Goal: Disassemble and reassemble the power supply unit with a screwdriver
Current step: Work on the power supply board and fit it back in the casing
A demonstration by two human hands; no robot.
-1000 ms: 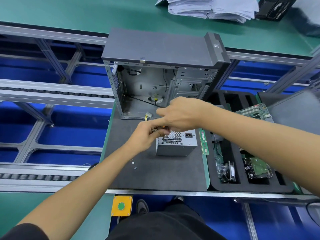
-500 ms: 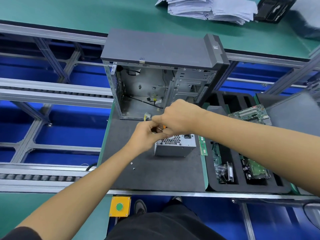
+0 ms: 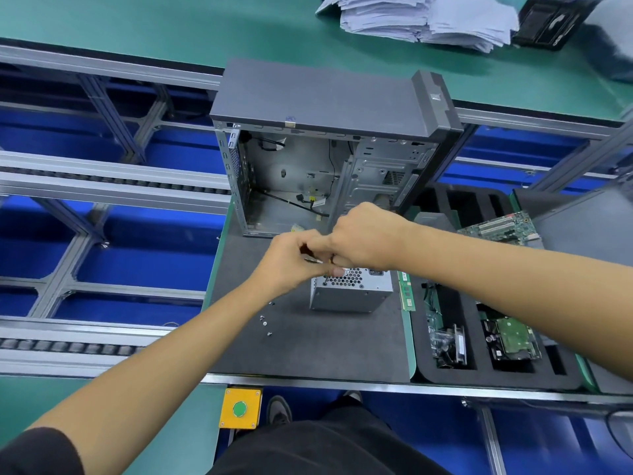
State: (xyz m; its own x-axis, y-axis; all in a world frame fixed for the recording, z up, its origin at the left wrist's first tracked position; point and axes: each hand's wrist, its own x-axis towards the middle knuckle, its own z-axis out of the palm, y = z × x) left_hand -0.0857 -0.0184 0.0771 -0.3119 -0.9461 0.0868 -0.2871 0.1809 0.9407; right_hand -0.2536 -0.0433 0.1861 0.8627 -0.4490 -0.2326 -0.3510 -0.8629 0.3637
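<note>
We are at a station on an electronics assembly line. Our bench is a dark mat (image 3: 308,344) set between roller conveyors (image 3: 113,188) on aluminium frames, with green anti-static tables (image 3: 171,32) beyond. An open PC case (image 3: 325,149) stands on the mat, and beside it a foam tray (image 3: 445,375) keeps a hard drive (image 3: 512,339), a RAM stick (image 3: 406,291) and a motherboard (image 3: 500,229) in cut slots. A yellow box with a green button (image 3: 239,409) hangs at the bench edge, and a paper stack (image 3: 428,18) lies on the far table.
</note>
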